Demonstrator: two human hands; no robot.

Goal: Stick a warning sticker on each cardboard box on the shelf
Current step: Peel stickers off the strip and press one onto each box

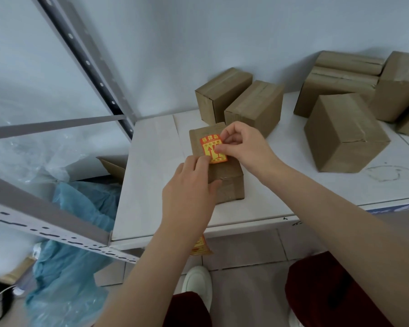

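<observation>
Working at a white shelf [151,197], a person's two hands set a warning sticker [210,147] on the small box [226,180] nearest its front edge.
The shelf board sits in a grey metal frame [85,64] against a pale wall, and several more cardboard boxes [345,133] stand farther back and to the right, apart from the small box. The left hand [189,185] curls its fingers over the small box's near left corner, with the thumb on the near edge and a fingertip on the sticker's lower left corner. The right hand [243,145] pinches the sticker's right edge between thumb and forefinger. Red and yellow, the sticker lies on the box's top face. A strip of stickers [200,246] shows below the left forearm; what holds it is hidden.
</observation>
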